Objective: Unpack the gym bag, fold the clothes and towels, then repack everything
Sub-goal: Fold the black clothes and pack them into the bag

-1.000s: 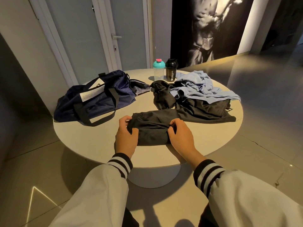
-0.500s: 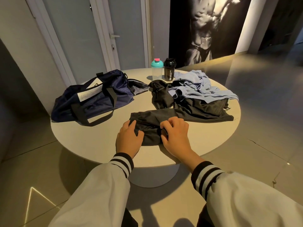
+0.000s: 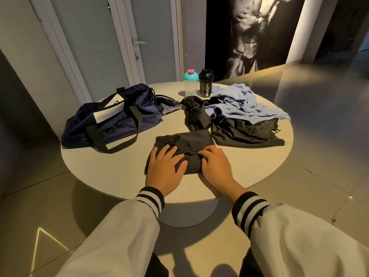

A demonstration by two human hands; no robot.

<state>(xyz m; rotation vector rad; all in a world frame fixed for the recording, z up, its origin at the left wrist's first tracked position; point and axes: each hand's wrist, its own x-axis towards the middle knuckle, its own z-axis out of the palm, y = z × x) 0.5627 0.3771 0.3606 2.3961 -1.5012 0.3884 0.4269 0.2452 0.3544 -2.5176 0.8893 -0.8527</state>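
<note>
A dark folded garment [image 3: 185,141] lies on the round white table [image 3: 111,168] in front of me. My left hand [image 3: 164,167] lies flat on its left part, fingers spread and straight. My right hand [image 3: 216,165] rests at its right edge, with fingertips curled onto the fold. The navy gym bag [image 3: 113,119] lies open at the table's left. An unfolded pile sits at the right: a light blue towel [image 3: 241,104] over a black garment [image 3: 245,132], and a crumpled black piece [image 3: 195,112] beside them.
Two shaker bottles stand at the table's far edge, one with a teal lid [image 3: 190,82] and one black [image 3: 206,83]. A door [image 3: 151,37] and a dark wall poster [image 3: 251,31] are behind the table. Tiled floor surrounds it.
The dark garment has been folded over into a shorter, compact shape. My left hand went from gripping its edge to lying flat on it. My right hand slid to the right edge.
</note>
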